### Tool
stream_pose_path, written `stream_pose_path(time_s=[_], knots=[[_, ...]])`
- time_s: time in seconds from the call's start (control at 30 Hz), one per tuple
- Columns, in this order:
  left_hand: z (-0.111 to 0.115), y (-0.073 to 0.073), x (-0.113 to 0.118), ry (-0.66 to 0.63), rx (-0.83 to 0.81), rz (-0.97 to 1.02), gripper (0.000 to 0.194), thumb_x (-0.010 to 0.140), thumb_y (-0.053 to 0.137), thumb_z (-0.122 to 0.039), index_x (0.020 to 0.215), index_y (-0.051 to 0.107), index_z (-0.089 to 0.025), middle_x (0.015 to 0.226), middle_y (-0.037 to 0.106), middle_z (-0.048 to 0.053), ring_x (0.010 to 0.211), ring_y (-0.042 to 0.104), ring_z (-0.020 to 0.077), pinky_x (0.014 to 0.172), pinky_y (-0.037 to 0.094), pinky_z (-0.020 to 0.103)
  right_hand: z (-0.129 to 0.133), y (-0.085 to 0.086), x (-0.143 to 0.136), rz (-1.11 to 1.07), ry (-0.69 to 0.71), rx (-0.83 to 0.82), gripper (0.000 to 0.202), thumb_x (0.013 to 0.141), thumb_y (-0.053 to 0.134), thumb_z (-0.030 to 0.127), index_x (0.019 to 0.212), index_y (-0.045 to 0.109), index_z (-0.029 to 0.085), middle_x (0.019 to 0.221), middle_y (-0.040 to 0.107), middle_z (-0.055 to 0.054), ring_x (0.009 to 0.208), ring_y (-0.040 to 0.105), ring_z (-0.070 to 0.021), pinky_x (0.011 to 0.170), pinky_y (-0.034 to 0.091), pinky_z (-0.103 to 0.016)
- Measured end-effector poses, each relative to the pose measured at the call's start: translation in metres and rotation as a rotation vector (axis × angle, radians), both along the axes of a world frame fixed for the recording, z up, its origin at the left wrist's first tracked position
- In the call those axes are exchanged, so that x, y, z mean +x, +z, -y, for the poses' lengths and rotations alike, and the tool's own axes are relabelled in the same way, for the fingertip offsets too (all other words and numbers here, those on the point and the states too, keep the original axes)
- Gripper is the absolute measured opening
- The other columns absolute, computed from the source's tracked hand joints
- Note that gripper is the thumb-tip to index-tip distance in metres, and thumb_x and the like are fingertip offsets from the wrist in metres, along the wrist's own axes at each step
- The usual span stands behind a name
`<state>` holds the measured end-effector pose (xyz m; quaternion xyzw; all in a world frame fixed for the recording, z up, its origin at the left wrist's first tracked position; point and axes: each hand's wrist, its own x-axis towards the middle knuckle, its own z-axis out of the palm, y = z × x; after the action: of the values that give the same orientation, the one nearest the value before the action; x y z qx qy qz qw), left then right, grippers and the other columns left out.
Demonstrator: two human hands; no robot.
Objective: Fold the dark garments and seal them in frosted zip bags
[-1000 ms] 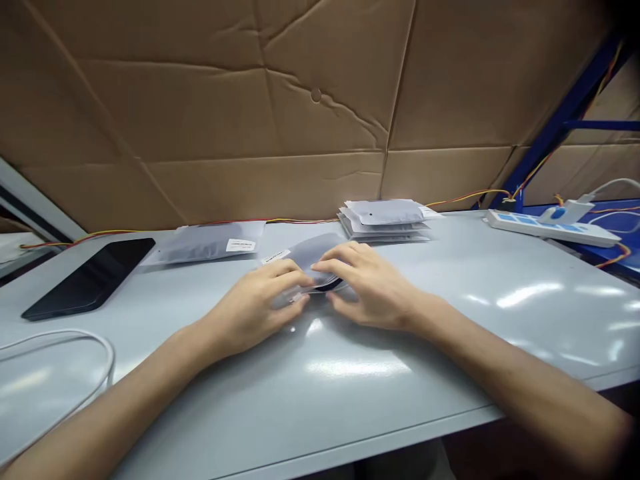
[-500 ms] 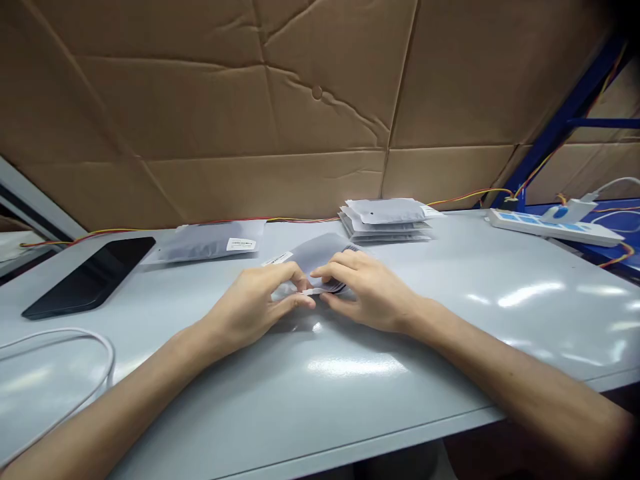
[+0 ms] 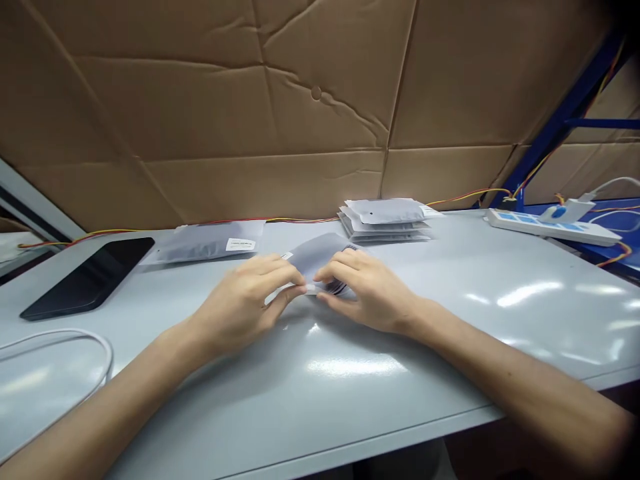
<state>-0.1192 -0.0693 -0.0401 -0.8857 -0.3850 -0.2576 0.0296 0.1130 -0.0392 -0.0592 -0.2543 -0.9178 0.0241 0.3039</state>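
A translucent grey plastic bag (image 3: 316, 257) with a white label lies on the table in front of me. My left hand (image 3: 255, 293) pinches the near edge of this bag between thumb and fingers. On its right side, my right hand (image 3: 367, 287) is closed with thumb and curled fingers on the same edge, and dark layered contents show beside the fingers. Behind it sits a stack of similar packed bags (image 3: 387, 213). Another labelled bag (image 3: 207, 241) lies flat to the back left.
A black phone (image 3: 90, 277) rests at the left, with a white cable (image 3: 107, 353) nearer to me. At the back right is a white power strip (image 3: 553, 227) with a plug in it. Cardboard (image 3: 250, 113) stands along the table's (image 3: 350, 413) rear edge.
My left hand has turned and its fingers have come over the bag's edge, covering more of the label. The near edge lies flatter. My right hand has barely moved.
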Motion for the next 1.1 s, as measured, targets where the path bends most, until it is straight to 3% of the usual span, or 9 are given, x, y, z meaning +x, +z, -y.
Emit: stream_pose_path(time_s=[0.2,0.5,0.77,1.1], knots=[[0.003,0.003,0.002,-0.048,0.050,-0.084,0.017,0.100,0.047,-0.024,0.091,0.061,-0.020,0.085,0.065,0.003,0.079,0.057,0.0181,0.071,0.044,0.032,0.002,0.001,-0.003,-0.019,-0.006,0.059,0.011,0.096,0.058,0.028,0.099,0.064,0.019,0.094,0.070,-0.005,0.084,0.058,-0.0178,0.077,0.043,-0.032],[0.004,0.001,0.004,-0.132,0.112,-0.050,0.014,0.096,0.050,-0.014,0.086,0.058,-0.020,0.077,0.060,0.000,0.070,0.052,0.0148,0.069,0.042,0.030,0.004,-0.002,-0.009,-0.073,0.037,0.177,0.011,0.097,0.057,0.024,0.092,0.064,0.017,0.085,0.069,-0.005,0.077,0.058,-0.0168,0.071,0.043,-0.031],[0.003,0.003,0.008,-0.153,0.322,-0.039,0.017,0.088,0.057,-0.008,0.077,0.054,-0.020,0.073,0.060,0.000,0.067,0.051,0.0152,0.066,0.043,0.030,0.004,0.006,-0.009,-0.045,0.001,0.371,0.010,0.093,0.055,0.016,0.084,0.059,0.019,0.086,0.067,-0.004,0.077,0.054,-0.0169,0.067,0.037,-0.031],[0.004,0.008,0.006,-0.172,0.506,-0.045,0.021,0.082,0.062,-0.003,0.083,0.052,-0.022,0.077,0.063,0.000,0.070,0.055,0.0162,0.069,0.048,0.032,-0.012,0.012,0.011,-0.001,-0.064,0.554,0.015,0.089,0.055,0.011,0.077,0.057,0.020,0.085,0.065,-0.002,0.077,0.054,-0.0153,0.067,0.035,-0.030]])
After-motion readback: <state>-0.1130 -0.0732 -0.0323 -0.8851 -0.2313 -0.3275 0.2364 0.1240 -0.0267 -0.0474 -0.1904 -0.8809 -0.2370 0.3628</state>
